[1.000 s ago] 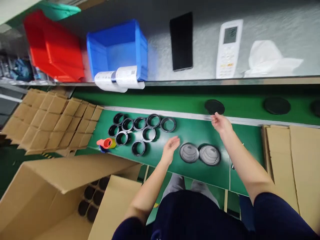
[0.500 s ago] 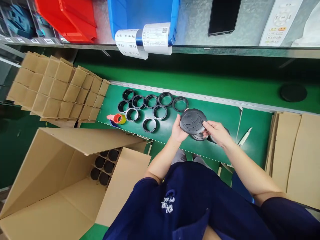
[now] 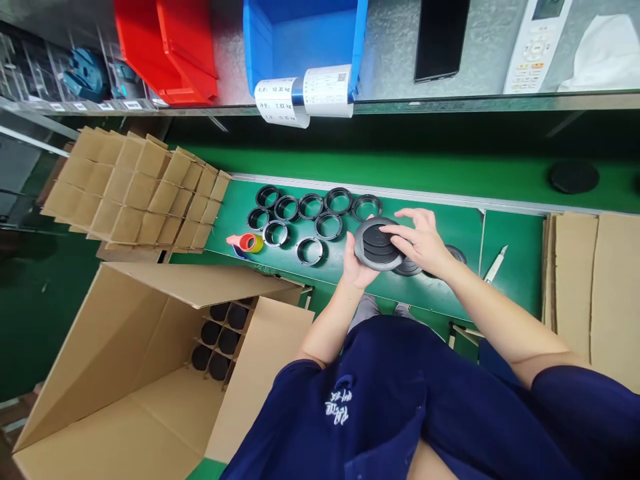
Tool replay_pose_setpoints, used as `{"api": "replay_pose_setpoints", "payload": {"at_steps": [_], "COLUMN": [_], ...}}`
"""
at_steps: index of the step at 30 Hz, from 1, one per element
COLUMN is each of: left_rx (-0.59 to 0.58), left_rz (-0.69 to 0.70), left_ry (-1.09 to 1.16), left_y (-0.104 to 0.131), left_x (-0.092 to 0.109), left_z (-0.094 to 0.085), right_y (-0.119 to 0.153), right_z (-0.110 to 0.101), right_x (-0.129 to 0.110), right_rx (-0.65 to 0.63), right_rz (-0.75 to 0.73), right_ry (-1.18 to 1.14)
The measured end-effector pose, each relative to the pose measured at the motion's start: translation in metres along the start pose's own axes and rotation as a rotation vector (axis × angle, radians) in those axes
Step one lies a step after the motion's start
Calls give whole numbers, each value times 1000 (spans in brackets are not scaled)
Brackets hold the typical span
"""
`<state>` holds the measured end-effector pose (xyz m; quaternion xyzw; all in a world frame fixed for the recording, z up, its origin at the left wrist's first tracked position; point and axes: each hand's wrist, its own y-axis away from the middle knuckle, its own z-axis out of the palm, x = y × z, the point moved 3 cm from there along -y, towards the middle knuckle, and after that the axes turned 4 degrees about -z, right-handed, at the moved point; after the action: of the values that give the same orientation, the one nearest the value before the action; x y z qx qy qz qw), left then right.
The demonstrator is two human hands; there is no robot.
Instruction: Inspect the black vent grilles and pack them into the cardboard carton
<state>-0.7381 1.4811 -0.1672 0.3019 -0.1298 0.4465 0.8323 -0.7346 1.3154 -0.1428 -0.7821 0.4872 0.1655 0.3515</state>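
A round black slatted vent piece is held by my left hand, which grips its left edge from below. My right hand has its fingers apart, with fingertips touching the top of the piece. More round black pieces lie on the green bench beneath and to the right of my hands. Several black rings stand in loose rows on the bench, left of my hands. Beside them is a red and yellow roll.
An open carton with dark round items in dividers is at lower left, cardboard dividers above it. A knife and flat cardboard are at right. A shelf edge carrying a blue bin crosses the top.
My right hand has let go of the piece's right edge and moved its fingers onto the top. The piece has tilted, showing its slats and rim. The view has shifted slightly.
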Motion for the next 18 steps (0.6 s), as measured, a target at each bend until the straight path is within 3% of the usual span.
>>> {"api": "replay_pose_setpoints", "payload": {"at_steps": [5, 13, 15, 18], "left_rx": [-32, -106, -60, 56], "left_rz": [-79, -149, -166, -210], "left_ry": [-51, 44, 41, 21], "left_y": [-1, -15, -21, -29], "left_x": [0, 1, -1, -9], "left_z": [3, 2, -6, -20], "right_y": [-6, -2, 3, 13], "right_z": [13, -2, 4, 27], "right_x": [10, 24, 24, 22], "right_rx": [-76, 49, 19, -175], "right_rz": [68, 221, 187, 16], "right_ry": [-101, -231, -182, -43]}}
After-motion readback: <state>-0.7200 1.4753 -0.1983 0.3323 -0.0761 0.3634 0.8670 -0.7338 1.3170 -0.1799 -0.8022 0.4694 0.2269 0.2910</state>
